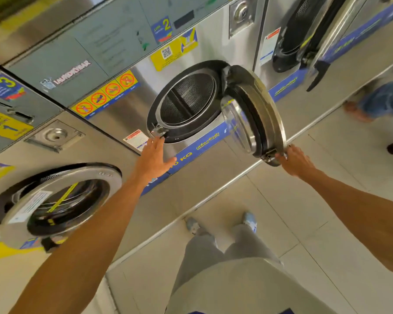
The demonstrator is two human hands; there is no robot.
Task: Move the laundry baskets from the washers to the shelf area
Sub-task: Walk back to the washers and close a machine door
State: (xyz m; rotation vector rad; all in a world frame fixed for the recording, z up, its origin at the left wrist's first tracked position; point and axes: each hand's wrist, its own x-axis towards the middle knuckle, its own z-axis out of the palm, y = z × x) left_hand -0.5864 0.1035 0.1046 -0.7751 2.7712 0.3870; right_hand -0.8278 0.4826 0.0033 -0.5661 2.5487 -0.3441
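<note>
I face a row of steel washers. The middle washer, numbered 2, has its round door (256, 114) swung open to the right, and its perforated drum (188, 98) looks empty. My right hand (296, 160) grips the lower edge of that door at its latch. My left hand (153, 158) hovers open with spread fingers just below the lower left rim of the drum opening. No laundry basket is in view.
The washer on the left has its door (55, 200) ajar. The washer on the right has an open door (304, 32) too. My legs and shoes (250, 219) stand on pale floor tiles. Another person's legs (381, 103) are at the far right.
</note>
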